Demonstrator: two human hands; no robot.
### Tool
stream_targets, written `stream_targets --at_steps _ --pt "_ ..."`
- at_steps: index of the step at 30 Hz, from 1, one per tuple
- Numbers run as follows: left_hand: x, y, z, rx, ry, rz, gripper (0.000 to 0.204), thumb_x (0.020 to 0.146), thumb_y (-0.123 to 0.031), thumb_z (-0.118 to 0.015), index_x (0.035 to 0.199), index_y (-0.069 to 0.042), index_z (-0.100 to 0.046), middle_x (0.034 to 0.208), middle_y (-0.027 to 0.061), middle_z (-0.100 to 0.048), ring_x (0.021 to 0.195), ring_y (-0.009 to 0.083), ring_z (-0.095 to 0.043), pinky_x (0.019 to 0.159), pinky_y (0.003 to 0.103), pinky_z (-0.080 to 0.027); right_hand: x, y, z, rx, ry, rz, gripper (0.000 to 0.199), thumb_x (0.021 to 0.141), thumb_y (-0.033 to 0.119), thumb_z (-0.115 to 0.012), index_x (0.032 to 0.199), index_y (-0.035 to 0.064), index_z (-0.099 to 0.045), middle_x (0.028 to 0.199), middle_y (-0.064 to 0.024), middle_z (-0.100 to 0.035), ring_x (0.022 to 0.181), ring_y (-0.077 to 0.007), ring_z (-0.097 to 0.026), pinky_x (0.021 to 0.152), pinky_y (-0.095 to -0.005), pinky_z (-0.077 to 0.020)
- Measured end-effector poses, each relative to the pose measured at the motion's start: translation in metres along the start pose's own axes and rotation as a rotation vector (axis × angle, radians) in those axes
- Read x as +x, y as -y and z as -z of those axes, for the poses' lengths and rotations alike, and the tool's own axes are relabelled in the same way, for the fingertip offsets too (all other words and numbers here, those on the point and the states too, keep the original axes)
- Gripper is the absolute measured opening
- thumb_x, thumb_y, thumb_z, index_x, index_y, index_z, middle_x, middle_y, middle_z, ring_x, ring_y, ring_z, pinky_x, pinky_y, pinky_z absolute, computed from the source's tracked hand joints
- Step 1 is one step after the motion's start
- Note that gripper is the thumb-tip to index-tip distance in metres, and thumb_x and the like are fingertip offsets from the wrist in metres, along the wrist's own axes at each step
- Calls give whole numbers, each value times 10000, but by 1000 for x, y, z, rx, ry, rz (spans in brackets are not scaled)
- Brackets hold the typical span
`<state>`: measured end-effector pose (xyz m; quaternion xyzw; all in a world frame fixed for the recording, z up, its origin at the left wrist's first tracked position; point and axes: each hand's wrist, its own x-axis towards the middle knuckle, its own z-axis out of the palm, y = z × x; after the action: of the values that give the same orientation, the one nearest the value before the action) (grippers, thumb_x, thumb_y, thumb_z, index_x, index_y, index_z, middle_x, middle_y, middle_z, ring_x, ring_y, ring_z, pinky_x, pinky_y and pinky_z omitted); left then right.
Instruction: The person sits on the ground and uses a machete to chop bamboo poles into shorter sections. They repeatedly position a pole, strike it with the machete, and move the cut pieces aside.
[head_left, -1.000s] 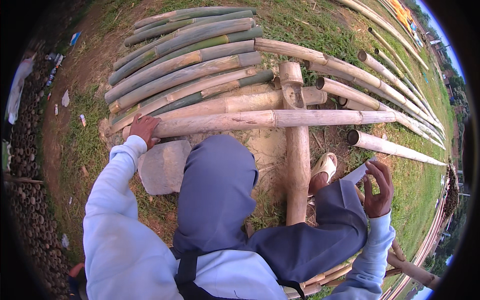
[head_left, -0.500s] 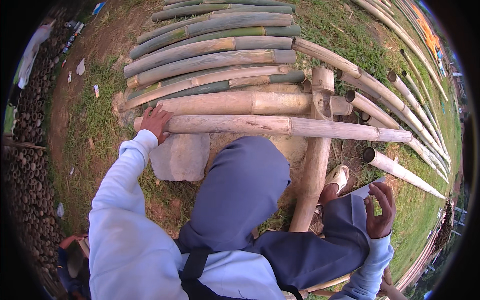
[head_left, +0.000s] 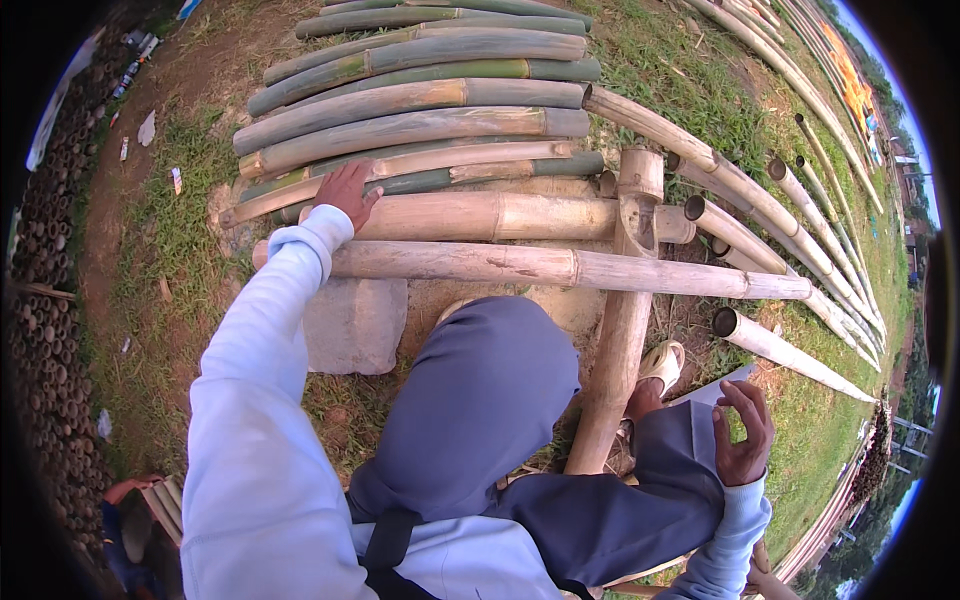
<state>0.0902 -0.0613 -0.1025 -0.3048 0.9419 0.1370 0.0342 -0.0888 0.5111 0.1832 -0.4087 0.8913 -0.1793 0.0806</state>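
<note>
My left hand (head_left: 346,192) lies palm down with its fingers stretched out, at the left end of a thick pale bamboo pole (head_left: 450,215) and against the split bamboo strip (head_left: 430,162) just beyond it. Nearer to me, a long pale bamboo pole (head_left: 480,262) runs crosswise under my left wrist. Its right part rests on a notched upright bamboo post (head_left: 612,370). My right hand (head_left: 744,430) hovers over my right knee, fingers loosely bent and apart, with nothing visible in it. Behind it shows a flat pale grey thing (head_left: 708,391), partly hidden by the knee.
Several greenish bamboo poles (head_left: 420,92) lie side by side at the far side. More hollow poles (head_left: 790,350) fan out over the grass at right. A flat grey stone (head_left: 355,330) sits left of my knee. Stacked bamboo ends (head_left: 50,370) line the left edge; a person's arm (head_left: 128,488) shows lower left.
My left hand has moved away from me and to the right, off the near long pole's left end to the thick pole beyond. My right hand stays over the knee, much as before.
</note>
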Motion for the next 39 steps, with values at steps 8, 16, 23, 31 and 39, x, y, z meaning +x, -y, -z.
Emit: stream_targets --at_steps 8,16,23,31,39 --pt "54 -53 -32 197 66 133 588 917 -284 -704 1445 -129 -499 1352 118 -569 1356 292 -488 1132 443 -359 -14 -2 -1 -83 5 -56 426 785 -67 -708 1198 36 -689 1072 -171 -679 953 -356 -668 838 -432 -530" --pt "56 -26 -32 150 28 -22 517 879 -193 -724 1363 -172 -542 1252 119 -607 1191 353 -597 997 486 -476 -17 -4 1 -67 -13 -49 427 779 -64 -714 1193 40 -693 1066 -170 -682 944 -355 -668 830 -435 -533" --pt "6 -82 42 -57 -245 -399 539 876 -149 -714 1381 -197 -533 1164 106 -636 1064 352 -651 875 471 -550 -11 1 -2 -61 -54 -6 431 820 -89 -682 1234 28 -678 1129 -180 -660 923 -314 -681 807 -398 -554" --pt "-54 -101 24 -29 -257 -477 603 813 -212 -778 1378 -211 -567 998 82 -621 959 295 -661 802 429 -554 -16 5 -3 -104 -37 75 427 855 -94 -640 1269 9 -661 1122 -174 -655 896 -278 -683 812 -385 -546" --pt "-71 -107 19 -17 -175 -511 626 818 -261 -775 1399 -206 -549 1026 88 -617 979 298 -658 840 439 -546 -23 9 -4 -102 -68 60 440 857 -112 -627 1279 11 -659 1119 -173 -652 887 -272 -682 821 -388 -539"
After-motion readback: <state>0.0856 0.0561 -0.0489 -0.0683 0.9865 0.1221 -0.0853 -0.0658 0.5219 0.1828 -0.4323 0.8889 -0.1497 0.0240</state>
